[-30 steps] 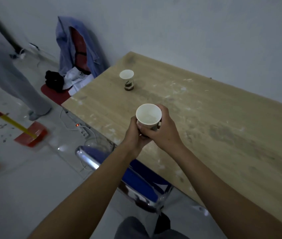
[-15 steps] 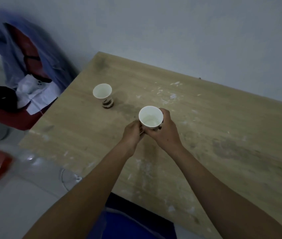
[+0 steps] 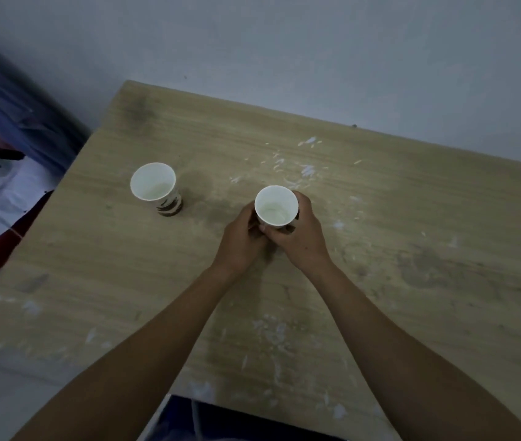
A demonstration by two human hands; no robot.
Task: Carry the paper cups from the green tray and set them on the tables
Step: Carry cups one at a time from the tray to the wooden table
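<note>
Paper cup [image 3: 275, 207] in right hand [image 3: 301, 241]

Matt wood-grain table [image 3: 412, 218], smudged and flecked white; cups [image 3: 154, 186] look like smooth matt paper.

White brown-patterned paper cup [image 3: 156, 189], tan table [image 3: 412, 233]

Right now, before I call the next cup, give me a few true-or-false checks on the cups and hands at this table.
1. The left hand and the right hand both grip the held cup. True.
2. The second cup lies on its side. False: it stands upright on the table.
3. The second cup is to the left of the held cup, apart from it. True.
4. The green tray sits on this table. False: no tray is in view.
</note>
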